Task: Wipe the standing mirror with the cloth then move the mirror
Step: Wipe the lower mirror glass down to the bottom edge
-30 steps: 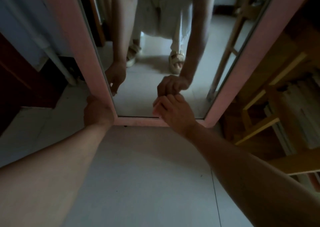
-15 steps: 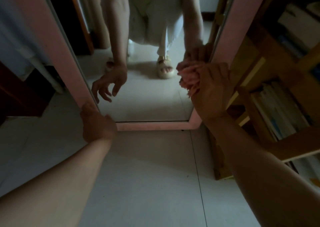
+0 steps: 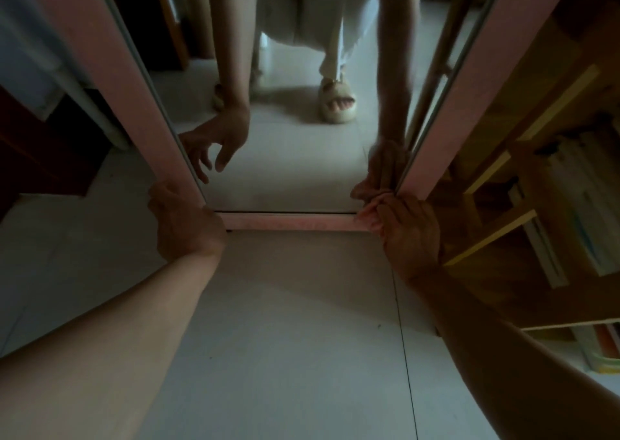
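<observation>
A tall standing mirror with a pink frame [image 3: 288,222] stands on the pale tiled floor in front of me. My left hand [image 3: 184,221] rests on the frame's lower left corner; the reflection shows its fingers spread and loose. My right hand [image 3: 407,228] is at the lower right corner of the frame, closed on a bunched pink cloth [image 3: 369,216] that presses against the frame and glass. The glass reflects a person's arms, light trousers and sandals.
A wooden bookshelf [image 3: 523,211] with books stands close against the mirror's right side. A dark wooden cabinet [image 3: 40,158] and a white pipe [image 3: 100,117] are at the left. Tiled floor [image 3: 295,332] stretches between me and the mirror.
My right hand with the cloth has gone from the bottom rail up the right edge, then down to the lower right corner. My left hand stays at the lower left corner.
</observation>
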Available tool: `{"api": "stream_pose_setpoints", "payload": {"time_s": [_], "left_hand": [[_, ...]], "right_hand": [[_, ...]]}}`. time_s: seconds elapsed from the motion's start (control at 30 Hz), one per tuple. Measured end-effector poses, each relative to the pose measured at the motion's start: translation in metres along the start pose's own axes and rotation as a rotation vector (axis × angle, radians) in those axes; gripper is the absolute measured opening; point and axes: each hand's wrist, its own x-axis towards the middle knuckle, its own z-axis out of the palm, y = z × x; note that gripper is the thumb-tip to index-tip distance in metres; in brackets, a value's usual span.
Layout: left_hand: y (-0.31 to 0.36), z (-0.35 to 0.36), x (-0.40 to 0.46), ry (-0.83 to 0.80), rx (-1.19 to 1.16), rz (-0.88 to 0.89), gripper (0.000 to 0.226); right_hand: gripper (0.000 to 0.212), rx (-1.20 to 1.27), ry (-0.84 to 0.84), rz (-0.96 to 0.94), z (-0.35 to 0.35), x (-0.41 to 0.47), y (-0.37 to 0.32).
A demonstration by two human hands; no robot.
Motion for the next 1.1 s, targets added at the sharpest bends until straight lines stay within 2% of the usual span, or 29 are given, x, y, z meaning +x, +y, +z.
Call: {"api": "stream_pose_setpoints", "payload": {"time_s": [0.07,0.23,0.33,0.47,0.6,0.7,0.9,1.1], "left_hand": [[-0.008,-0.001,0.007,0.014,-0.019,-0.013,0.049],[-0.020,0.002,0.029,-0.039,0.008,0.012,0.061],[-0.018,0.004,0.033,-0.032,0.028,0.006,0.050],[-0.023,0.007,0.036,-0.008,-0.006,0.025,0.043],[-0.030,0.006,0.039,-0.002,-0.014,0.066,0.041],[-0.033,0.005,0.042,-0.011,-0.019,0.088,0.040],[-0.036,0.002,0.045,-0.037,-0.026,0.113,0.037],[-0.036,-0.001,0.047,-0.066,-0.013,0.116,0.037]], "right_hand": [[0.013,-0.015,-0.046,-0.003,0.005,-0.009,-0.003],[0.013,-0.055,-0.119,0.063,0.013,-0.018,-0.013],[0.020,-0.030,-0.164,0.193,0.019,-0.016,-0.024],[0.013,0.009,-0.195,0.332,0.026,-0.015,-0.036],[0.006,0.091,-0.161,0.284,0.029,-0.005,-0.059],[0.009,0.079,-0.142,0.332,0.033,0.006,-0.084],[0.021,0.033,-0.131,0.315,0.038,0.019,-0.114],[0.014,0.137,-0.147,0.158,0.047,0.042,-0.162]]}}
